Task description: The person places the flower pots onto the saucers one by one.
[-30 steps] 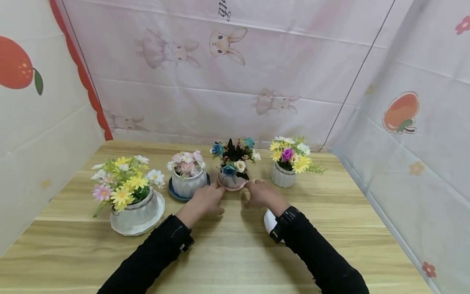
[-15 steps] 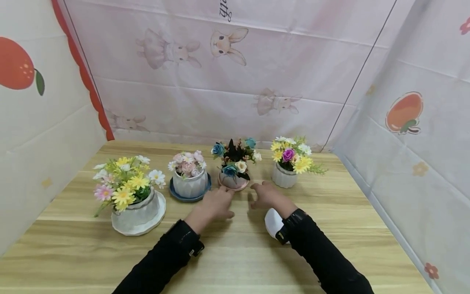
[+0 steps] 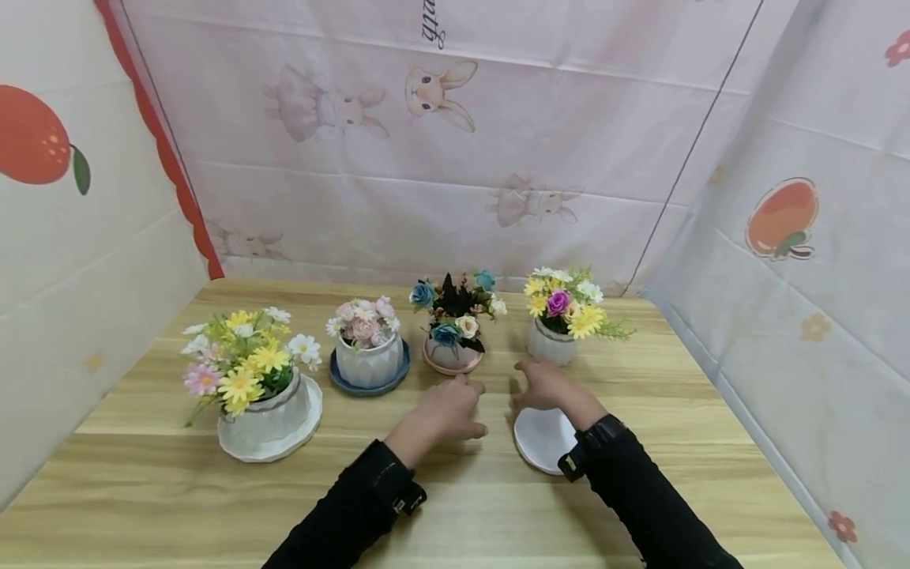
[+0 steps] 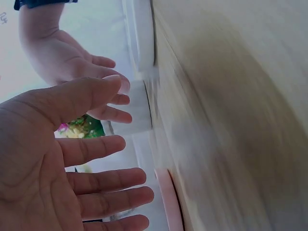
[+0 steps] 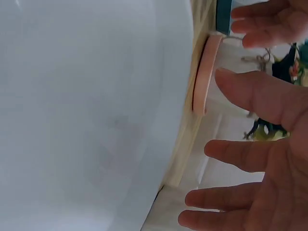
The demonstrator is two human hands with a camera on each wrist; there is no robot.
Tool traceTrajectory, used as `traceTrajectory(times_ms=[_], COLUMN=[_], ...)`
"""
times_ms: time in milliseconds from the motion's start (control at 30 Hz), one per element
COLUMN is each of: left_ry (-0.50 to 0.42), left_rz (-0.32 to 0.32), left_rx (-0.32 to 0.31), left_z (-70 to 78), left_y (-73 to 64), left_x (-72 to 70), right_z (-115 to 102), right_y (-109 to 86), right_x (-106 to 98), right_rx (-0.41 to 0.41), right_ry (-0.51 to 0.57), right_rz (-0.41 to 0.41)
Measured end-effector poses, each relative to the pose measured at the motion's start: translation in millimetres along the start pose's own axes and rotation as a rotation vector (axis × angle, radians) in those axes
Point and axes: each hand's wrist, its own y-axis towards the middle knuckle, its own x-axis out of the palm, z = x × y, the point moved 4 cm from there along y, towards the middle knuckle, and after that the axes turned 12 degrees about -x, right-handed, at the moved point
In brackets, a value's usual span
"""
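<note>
My left hand (image 3: 448, 411) hovers over the table in front of a small pot (image 3: 453, 356) of blue and cream roses, which stands on a pink saucer (image 3: 434, 365). Its fingers are spread and hold nothing in the left wrist view. To the right, my right hand (image 3: 550, 387) is just in front of a grey-white pot (image 3: 550, 345) of yellow, white and purple flowers, fingertips near its base. In the right wrist view that hand's fingers (image 5: 236, 154) are extended, with nothing in them. A white saucer (image 3: 542, 442) lies under the right wrist, partly covered by the sleeve.
Left of the hands, a white pot (image 3: 370, 362) of pink flowers stands on a blue saucer (image 3: 346, 385). Further left, a pot (image 3: 263, 419) of daisies sits on a white scalloped saucer (image 3: 309, 423). Printed cloth walls (image 3: 455, 158) close in the wooden table (image 3: 178, 506).
Both hands have drawn away from the pink saucer and shifted right. The right hand has come up to the yellow-flower pot, and more of the white saucer shows.
</note>
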Motion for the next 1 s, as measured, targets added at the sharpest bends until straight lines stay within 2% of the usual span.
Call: traceTrajectory(times_ms=[167, 300, 467, 633, 733, 867, 1000], left_ry=[-0.037, -0.072, -0.148, -0.218, -0.275, -0.38, -0.449], left_rz=[-0.022, -0.035, -0.01, 0.008, -0.005, -0.04, -0.061], left_rx=[0.023, 0.017, 0.011, 0.009, -0.008, -0.044, -0.071], left_z=[11.5, 17.3, 19.5, 20.6, 21.9, 25.9, 30.8], left_y=[0.0, 0.2, 1.3, 3.9, 6.1, 8.1, 9.6], left_x=[5.4, 9.4, 13.9, 17.0, 17.9, 19.2, 23.0], right_z=[10, 15, 21, 33, 42, 54, 66], right_y=[-7.6, -11.9, -16.3, -20.9, -22.9, -23.5, -21.8], right_x=[-2, -5, -8, -12, -14, -15, -16], right_rx=[0.034, 0.066, 0.104, 0.155, 0.192, 0.239, 0.274], right_ry=[0.04, 0.088, 0.155, 0.099, 0.078, 0.13, 0.214], right_rz=[0.007, 0.021, 0.044, 0.053, 0.051, 0.044, 0.092])
